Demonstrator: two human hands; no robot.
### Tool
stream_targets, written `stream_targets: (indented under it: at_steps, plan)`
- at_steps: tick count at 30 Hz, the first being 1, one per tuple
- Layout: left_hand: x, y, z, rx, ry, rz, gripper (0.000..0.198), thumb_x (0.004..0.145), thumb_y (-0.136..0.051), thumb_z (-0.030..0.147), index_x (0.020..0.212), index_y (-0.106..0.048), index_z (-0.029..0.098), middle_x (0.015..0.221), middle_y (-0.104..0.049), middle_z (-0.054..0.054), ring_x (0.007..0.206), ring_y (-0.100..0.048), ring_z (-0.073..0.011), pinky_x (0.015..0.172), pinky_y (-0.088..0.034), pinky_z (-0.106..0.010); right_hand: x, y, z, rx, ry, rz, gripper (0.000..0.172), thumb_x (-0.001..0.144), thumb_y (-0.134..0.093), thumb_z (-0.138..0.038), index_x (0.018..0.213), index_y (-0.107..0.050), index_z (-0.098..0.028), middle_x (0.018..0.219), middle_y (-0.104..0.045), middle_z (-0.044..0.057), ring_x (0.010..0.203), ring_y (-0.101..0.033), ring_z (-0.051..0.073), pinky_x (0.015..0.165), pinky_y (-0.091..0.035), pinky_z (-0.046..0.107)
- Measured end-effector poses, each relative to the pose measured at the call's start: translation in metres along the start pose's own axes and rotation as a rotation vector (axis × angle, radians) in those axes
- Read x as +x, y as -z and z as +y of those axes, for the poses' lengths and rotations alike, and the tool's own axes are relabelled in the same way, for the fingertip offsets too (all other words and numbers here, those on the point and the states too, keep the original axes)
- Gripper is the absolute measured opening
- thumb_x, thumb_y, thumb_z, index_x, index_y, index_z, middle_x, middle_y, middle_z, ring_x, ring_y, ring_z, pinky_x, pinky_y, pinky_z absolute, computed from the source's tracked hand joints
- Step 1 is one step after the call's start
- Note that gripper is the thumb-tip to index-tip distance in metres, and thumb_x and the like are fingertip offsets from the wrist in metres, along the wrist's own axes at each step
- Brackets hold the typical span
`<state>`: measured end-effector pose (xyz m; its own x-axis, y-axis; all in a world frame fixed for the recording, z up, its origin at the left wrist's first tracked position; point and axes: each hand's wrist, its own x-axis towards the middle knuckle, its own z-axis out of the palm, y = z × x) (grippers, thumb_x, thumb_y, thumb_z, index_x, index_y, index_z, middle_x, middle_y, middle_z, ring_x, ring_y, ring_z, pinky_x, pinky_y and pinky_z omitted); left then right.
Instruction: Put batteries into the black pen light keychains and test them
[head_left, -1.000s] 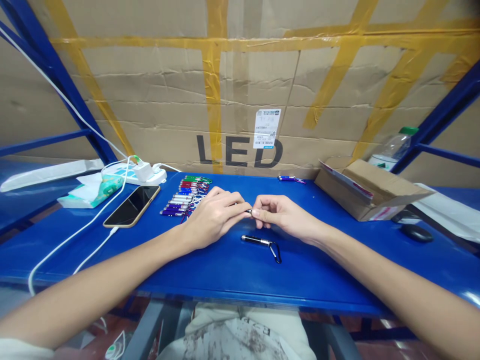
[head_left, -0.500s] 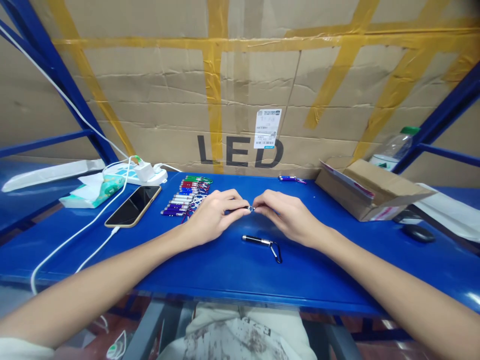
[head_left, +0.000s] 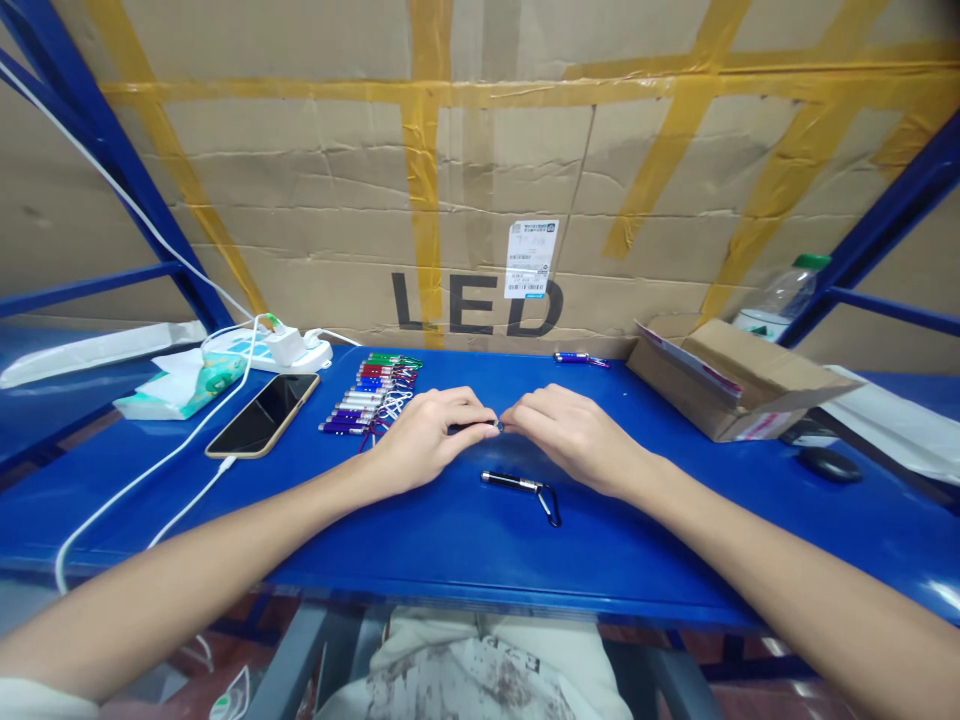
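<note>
My left hand [head_left: 435, 435] is closed around a black penlight [head_left: 465, 428], most of which is hidden under the fingers. At the penlight's silver end, my right hand [head_left: 574, 430] pinches with thumb and fingertips, and the two hands almost touch there. Whatever lies inside the right fingertips is too small to make out. Just below the hands a second black penlight [head_left: 510, 481] lies on the blue table [head_left: 420, 545], with a carabiner clip [head_left: 551, 505] at its right end. Left of my left hand is a row of several coloured penlights [head_left: 360, 400] with cords and clips.
A phone [head_left: 262, 415] on a white cable lies at left, near a tissue pack [head_left: 184, 385] and a power strip [head_left: 244, 348]. At the back is a blue penlight [head_left: 572, 358]. An open cardboard box [head_left: 739, 385] and a black mouse [head_left: 829, 464] are at right.
My right fingertips have closed in on the penlight's end, so less of its silver tip shows between the hands. The whole view has shifted slightly.
</note>
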<state>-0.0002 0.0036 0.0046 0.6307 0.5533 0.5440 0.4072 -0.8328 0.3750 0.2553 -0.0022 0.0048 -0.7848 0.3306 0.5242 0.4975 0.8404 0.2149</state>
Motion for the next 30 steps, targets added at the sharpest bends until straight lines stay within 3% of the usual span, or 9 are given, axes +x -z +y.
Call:
stream_targets:
  at_steps: [9,17,24,30]
  plan:
    - [-0.001,0.000,-0.001,-0.052,-0.029,0.043,0.017,0.105,-0.069,0.026,0.107,-0.083,0.018,0.097,-0.077,-0.005,0.088,-0.072,-0.0181,0.083,-0.054,-0.030,0.001,-0.002,-0.003,-0.009,-0.008,0.011,0.032,0.116,-0.037,-0.017,0.100,-0.065,-0.017,0.086,-0.067,0.007,0.078,-0.056,0.021,0.074,-0.041,0.033]
    - [-0.005,0.000,-0.005,0.119,-0.123,0.059,0.022,0.109,-0.063,0.032,0.111,-0.080,0.019,0.103,-0.078,-0.005,0.092,-0.072,-0.0183,0.082,-0.048,-0.033,0.004,-0.001,-0.008,0.443,-0.227,-0.006,0.017,0.113,-0.049,-0.024,0.103,-0.062,-0.021,0.091,-0.070,0.004,0.079,-0.063,0.018,0.074,-0.046,0.028]
    - [-0.005,0.002,-0.004,0.180,-0.238,0.103,0.023,0.110,-0.060,0.031,0.112,-0.078,0.016,0.102,-0.078,-0.007,0.092,-0.072,-0.0178,0.083,-0.048,-0.032,0.009,0.005,-0.016,0.699,-0.433,-0.021,0.020,0.111,-0.054,-0.032,0.095,-0.063,-0.021,0.084,-0.069,0.000,0.074,-0.063,0.015,0.072,-0.048,0.027]
    - [-0.005,0.004,-0.003,0.217,-0.278,0.128,0.022,0.110,-0.060,0.030,0.112,-0.077,0.016,0.102,-0.078,-0.007,0.090,-0.071,-0.0175,0.085,-0.049,-0.033,0.010,0.004,-0.020,0.824,-0.495,-0.013,0.024,0.111,-0.053,-0.037,0.094,-0.061,-0.021,0.080,-0.069,-0.001,0.071,-0.061,0.015,0.068,-0.048,0.027]
